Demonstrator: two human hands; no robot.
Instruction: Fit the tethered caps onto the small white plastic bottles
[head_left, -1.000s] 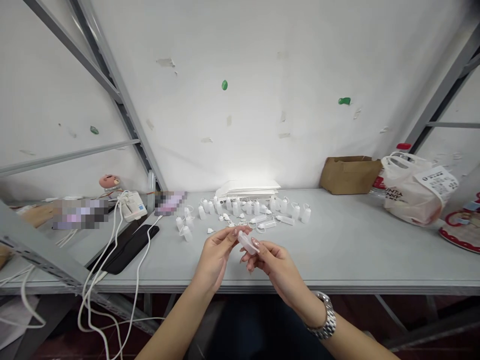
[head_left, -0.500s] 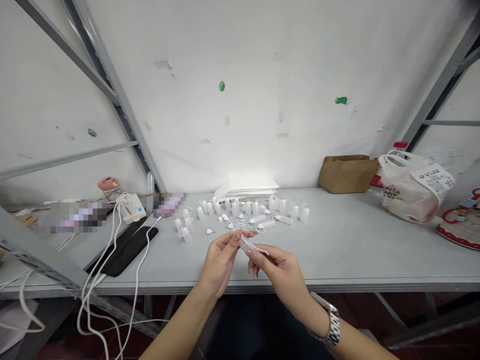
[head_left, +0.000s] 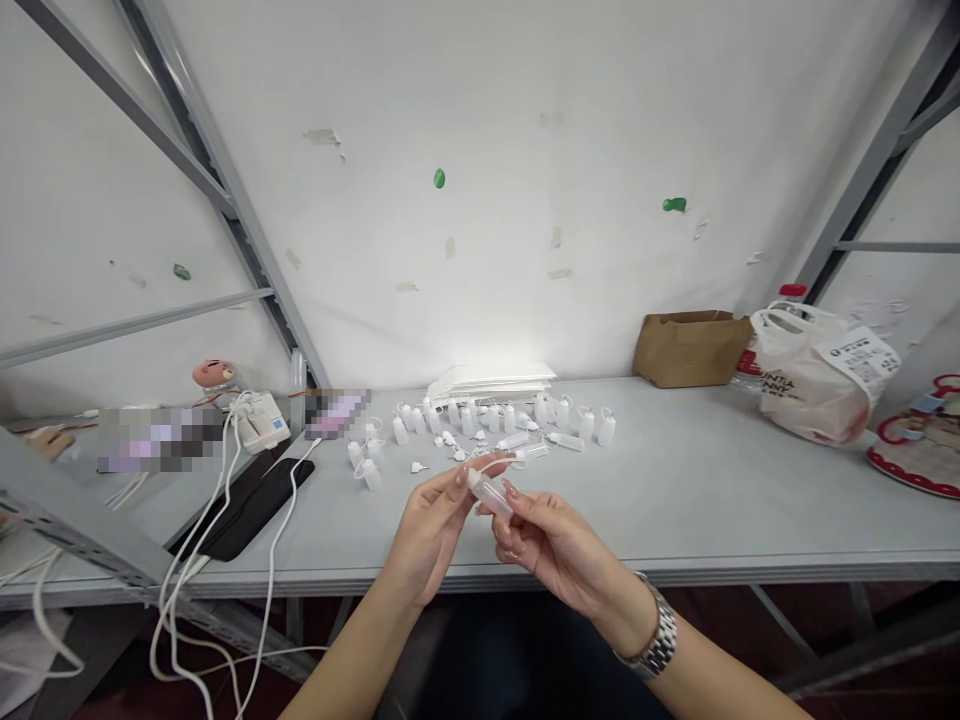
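Both my hands meet over the front part of the grey table (head_left: 720, 500), around a small translucent squeeze bottle (head_left: 491, 495) that tilts up to the left. My left hand (head_left: 435, 525) pinches its capped top end. The body of the bottle is between the thumb and fingers of my right hand (head_left: 551, 545). A thin white strap loops from the cap to the right. Beyond my hands stand several similar small bottles (head_left: 468, 417), while a few others (head_left: 566, 441) lie on their sides. Loose white caps (head_left: 418, 467) rest among and in front of them.
White sheets (head_left: 491, 380) are stacked by the wall. A brown box (head_left: 690, 348) and a plastic bag (head_left: 814, 375) stand at the right. On the left are a black pouch (head_left: 259, 505), white cables and a power strip (head_left: 262, 420). Another person's hand (head_left: 49, 442) shows at far left.
The bottle has turned, so its body now shows more fully, and the strap has swung up above it. My right hand has rolled palm-up. A person's hand has appeared at far left.
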